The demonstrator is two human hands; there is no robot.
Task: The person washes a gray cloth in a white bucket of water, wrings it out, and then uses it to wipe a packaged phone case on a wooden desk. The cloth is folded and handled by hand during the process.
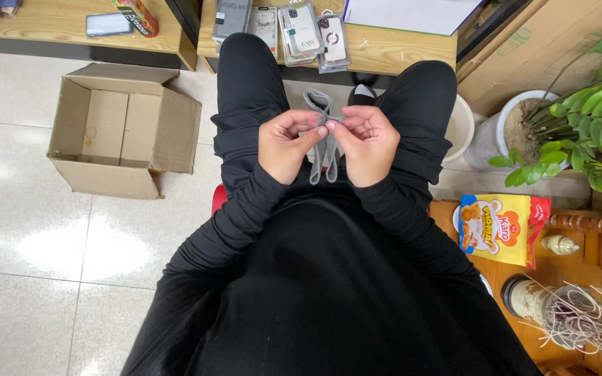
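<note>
Both hands meet over the lap: the left hand [283, 145] and right hand [367, 143] each pinch a grey flat cord [325, 143], its loop rising far, its ends hanging near. Left lies an open brown cardboard box [123, 129] on pale tiled floor [29, 264] with open room. Right sits a yellow snack packet [499, 228]; far, clear-packaged phone cases [301, 31] overhang the wooden desk's [391, 52] edge.

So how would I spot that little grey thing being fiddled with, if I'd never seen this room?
Start at the seated person in black, seen from above, knees pointing at the wooden desk. Between the left hand and right hand, over the lap, hangs a grey cord, looped at the top, two ends dangling. It is the only grey, limp thing there, pinched by both hands.
</note>
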